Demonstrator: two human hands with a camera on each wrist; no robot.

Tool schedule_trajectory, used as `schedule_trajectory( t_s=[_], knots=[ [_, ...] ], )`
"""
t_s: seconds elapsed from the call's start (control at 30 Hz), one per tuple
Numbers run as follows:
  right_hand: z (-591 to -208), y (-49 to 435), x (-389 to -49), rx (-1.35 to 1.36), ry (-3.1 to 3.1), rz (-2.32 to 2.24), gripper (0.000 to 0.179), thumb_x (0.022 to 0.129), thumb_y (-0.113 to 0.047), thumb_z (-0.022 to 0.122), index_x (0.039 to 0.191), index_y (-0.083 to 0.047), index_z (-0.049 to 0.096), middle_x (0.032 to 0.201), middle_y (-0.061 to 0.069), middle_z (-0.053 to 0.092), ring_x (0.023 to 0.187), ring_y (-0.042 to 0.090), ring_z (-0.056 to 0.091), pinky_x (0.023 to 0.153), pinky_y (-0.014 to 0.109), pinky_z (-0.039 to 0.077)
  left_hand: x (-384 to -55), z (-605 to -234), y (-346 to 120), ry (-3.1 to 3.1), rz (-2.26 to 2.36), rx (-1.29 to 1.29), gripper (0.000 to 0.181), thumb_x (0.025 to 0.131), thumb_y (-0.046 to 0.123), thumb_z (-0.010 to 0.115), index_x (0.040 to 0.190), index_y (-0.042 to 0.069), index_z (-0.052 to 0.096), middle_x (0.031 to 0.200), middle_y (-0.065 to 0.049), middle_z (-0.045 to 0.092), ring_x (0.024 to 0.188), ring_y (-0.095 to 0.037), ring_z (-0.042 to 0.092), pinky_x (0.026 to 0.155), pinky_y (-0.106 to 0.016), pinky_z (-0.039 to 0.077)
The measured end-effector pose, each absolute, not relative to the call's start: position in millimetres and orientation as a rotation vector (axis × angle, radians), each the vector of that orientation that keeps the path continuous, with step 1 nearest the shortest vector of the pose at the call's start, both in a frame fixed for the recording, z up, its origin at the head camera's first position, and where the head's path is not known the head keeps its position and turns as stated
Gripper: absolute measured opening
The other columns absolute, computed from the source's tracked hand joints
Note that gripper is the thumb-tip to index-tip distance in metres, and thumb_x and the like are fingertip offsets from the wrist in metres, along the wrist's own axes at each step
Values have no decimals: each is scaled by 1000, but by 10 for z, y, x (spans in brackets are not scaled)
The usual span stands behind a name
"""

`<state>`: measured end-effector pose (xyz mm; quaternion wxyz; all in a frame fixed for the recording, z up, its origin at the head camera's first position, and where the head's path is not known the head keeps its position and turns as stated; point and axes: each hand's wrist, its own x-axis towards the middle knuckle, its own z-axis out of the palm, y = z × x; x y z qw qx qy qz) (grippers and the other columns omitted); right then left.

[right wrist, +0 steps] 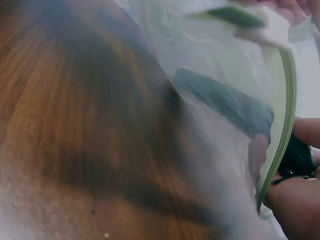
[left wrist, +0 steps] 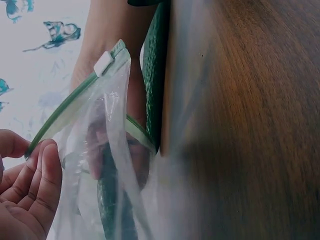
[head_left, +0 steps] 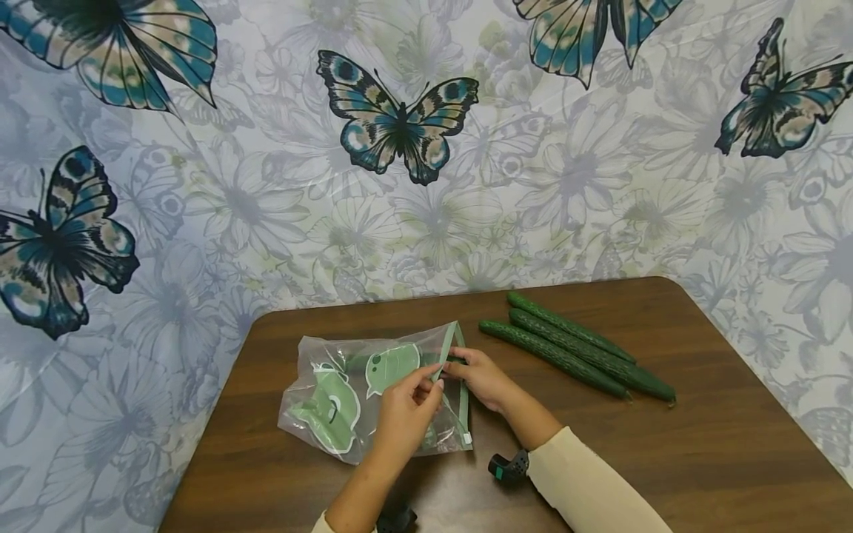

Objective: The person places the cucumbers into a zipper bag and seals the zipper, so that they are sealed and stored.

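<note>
A clear zip bag [head_left: 360,400] with green cartoon prints lies on the table, its mouth with the green zip edge [right wrist: 287,100] spread apart towards the right. Pinched between the left hand's [head_left: 408,414] thumb and fingers is one side of that edge. The right hand [head_left: 485,381] reaches into the mouth and grips the end of a cucumber [right wrist: 225,102], most of which lies inside the bag. In the left wrist view this cucumber shows blurred through the plastic. A white slider [left wrist: 103,63] sits at one end of the zip.
Three more cucumbers [head_left: 566,348] lie side by side at the back right of the brown wooden table [head_left: 666,459], just beyond the right hand. A cloth with butterflies and flowers [head_left: 400,244] hangs behind the table's far edge.
</note>
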<state>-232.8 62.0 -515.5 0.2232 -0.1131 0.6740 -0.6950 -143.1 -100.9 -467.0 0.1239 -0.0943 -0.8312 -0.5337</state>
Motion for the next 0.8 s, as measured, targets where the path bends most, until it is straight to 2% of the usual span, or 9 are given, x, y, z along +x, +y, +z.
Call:
schedule_trajectory(
  t_s=[0.1, 0.27, 0.4, 0.63, 0.8],
  knots=[
    [-5154, 622, -2336, -342, 1776, -1968, 47, 106, -15, 49, 148, 5, 43, 149, 24, 49, 129, 29, 58, 117, 45, 44, -1437, -4691, -1005, -2421, -1561, -272, 26, 94, 9, 70, 121, 9, 72, 74, 0, 68, 57, -3, 62, 54, -21, 57],
    [-5170, 587, -2354, -369, 1642, -2049, 47, 106, -12, 47, 149, 7, 41, 155, 23, 41, 130, 19, 55, 112, 32, 49, -1440, -4698, -1006, -2425, -1562, -282, 27, 95, 11, 70, 121, 9, 72, 74, 0, 68, 57, -3, 61, 54, -21, 57],
    [-5194, 547, -2362, -358, 1643, -2051, 47, 105, -9, 48, 149, 6, 41, 156, 22, 40, 133, 22, 53, 115, 35, 46, -1434, -4687, -1015, -2426, -1559, -266, 27, 95, 10, 70, 122, 9, 72, 74, 1, 68, 58, -2, 61, 54, -21, 57],
    [-5273, 498, -2371, -316, 2048, -1936, 38, 98, -11, 63, 135, -4, 62, 142, 13, 59, 131, 28, 53, 108, 40, 48, -1438, -4664, -1018, -2403, -1553, -268, 26, 94, 8, 70, 120, 6, 72, 75, 0, 68, 57, -2, 61, 53, -21, 57],
    [-5278, 439, -2341, -299, 2130, -1922, 33, 97, -9, 64, 129, -7, 68, 133, 13, 67, 127, 28, 58, 101, 36, 52, -1443, -4684, -1008, -2428, -1548, -268, 26, 95, 9, 70, 120, 4, 72, 75, -1, 68, 58, -1, 61, 54, -20, 57]
  ],
)
